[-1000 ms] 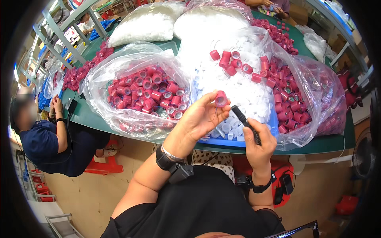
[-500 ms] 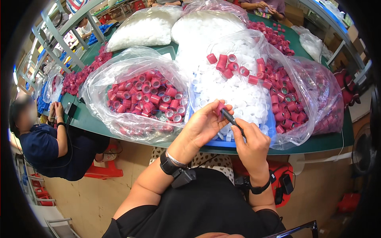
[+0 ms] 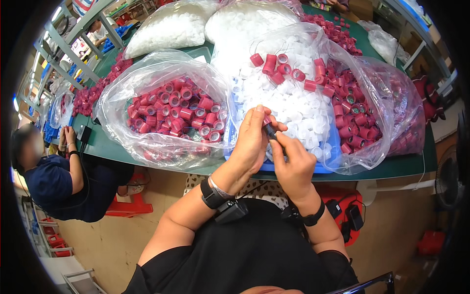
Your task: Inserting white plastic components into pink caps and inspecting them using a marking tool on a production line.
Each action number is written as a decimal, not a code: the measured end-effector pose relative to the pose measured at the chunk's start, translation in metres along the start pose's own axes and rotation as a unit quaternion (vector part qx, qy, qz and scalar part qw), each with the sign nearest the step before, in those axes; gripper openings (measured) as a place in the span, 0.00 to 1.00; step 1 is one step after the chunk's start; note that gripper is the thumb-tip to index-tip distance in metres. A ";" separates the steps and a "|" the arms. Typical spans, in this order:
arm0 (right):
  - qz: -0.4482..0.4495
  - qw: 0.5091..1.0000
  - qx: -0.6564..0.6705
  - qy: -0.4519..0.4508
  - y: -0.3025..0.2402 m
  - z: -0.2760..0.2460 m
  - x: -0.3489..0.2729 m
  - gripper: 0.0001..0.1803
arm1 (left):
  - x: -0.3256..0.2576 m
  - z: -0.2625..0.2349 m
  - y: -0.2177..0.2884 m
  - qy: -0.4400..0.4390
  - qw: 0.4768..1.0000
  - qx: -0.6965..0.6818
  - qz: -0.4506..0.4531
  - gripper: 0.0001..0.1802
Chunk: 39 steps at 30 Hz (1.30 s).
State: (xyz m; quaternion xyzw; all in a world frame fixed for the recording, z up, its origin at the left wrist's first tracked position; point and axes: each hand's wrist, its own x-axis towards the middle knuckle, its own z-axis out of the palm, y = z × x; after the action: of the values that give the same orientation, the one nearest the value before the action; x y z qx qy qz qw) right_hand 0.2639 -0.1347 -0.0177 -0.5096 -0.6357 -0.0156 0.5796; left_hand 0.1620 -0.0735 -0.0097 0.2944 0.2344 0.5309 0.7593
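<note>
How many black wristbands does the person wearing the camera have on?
2: the left wristband, behind the left hand; the right wristband, behind the right hand. Neither is fully hidden.

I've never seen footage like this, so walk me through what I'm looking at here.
There's no robot here: someone works bare-handed, and all the pictures come from one wide camera worn on their head, looking down. Its lens bends straight edges. The left hand holds a small red cylinder; the right hand holds a slim black tool up to it. On the green table sits a blue tray heaped with white pieces, with clear bags of similar cylinders on either side.
</note>
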 end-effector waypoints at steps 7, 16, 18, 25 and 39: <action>-0.175 0.961 -0.190 -0.095 0.009 -0.007 -0.002 0.16 | 0.000 -0.010 -0.002 0.025 0.999 -0.001 -0.034 0.16; -0.045 0.995 -0.076 -0.037 -0.003 -0.034 0.009 0.11 | 0.008 -0.034 0.018 -0.118 0.898 -0.357 -0.228 0.27; -0.024 0.995 -0.079 -0.048 -0.003 -0.039 0.008 0.11 | 0.005 -0.032 0.021 -0.075 0.893 -0.368 -0.249 0.26; -0.004 0.996 -0.073 -0.042 0.012 -0.035 0.004 0.11 | 0.006 -0.039 0.017 -0.085 0.906 -0.346 -0.230 0.26; 0.044 0.996 -0.070 -0.020 0.025 -0.035 -0.004 0.09 | 0.019 -0.078 0.129 0.029 0.871 -0.490 0.023 0.48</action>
State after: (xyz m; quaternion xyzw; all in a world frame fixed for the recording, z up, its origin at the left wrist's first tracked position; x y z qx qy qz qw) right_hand 0.3049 -0.1464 -0.0241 -0.5765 -0.6219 -0.0247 0.5295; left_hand 0.0298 -0.0061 0.0228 -0.1254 -0.0407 0.6031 0.7867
